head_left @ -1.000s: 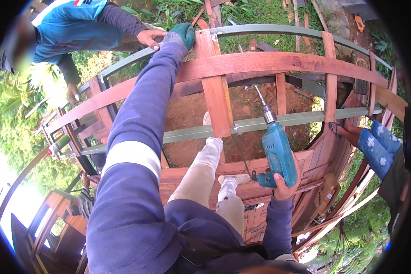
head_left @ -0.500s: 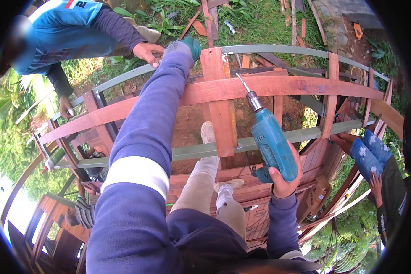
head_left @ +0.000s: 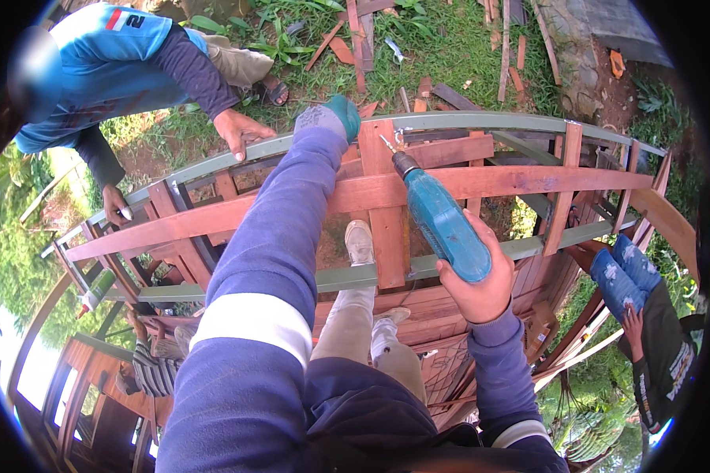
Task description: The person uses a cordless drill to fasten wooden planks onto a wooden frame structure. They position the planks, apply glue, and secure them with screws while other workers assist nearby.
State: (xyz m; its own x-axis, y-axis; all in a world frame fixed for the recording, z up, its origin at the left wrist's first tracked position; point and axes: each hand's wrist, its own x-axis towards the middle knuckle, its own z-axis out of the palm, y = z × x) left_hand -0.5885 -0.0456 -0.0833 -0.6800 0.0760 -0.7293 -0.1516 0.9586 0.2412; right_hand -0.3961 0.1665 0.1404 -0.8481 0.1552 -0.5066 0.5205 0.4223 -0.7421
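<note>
While gripping the teal drill (head_left: 442, 217) in the right hand (head_left: 483, 274), with fingers wrapped round its rear, aimed the bit (head_left: 388, 146) at the upper end of the middle upright plank (head_left: 386, 244), by the far edge of the framework (head_left: 351, 278) (could not tell whether touching). Had the gloved left hand (head_left: 329, 120) left of that end, at the upper green rail (head_left: 481, 120), with fingers hidden; could not tell whether grasping. Judged assembly partway along, with the curved board (head_left: 481, 182) already across the upright plank but with drilling seemingly unfinished.

Smooth matt plastic drill (head_left: 447, 225), metallic bit (head_left: 388, 145), smooth wood slat (head_left: 517, 180), rail (head_left: 347, 278) perhaps painted metal, matt cloth sleeve (head_left: 272, 236)
</note>
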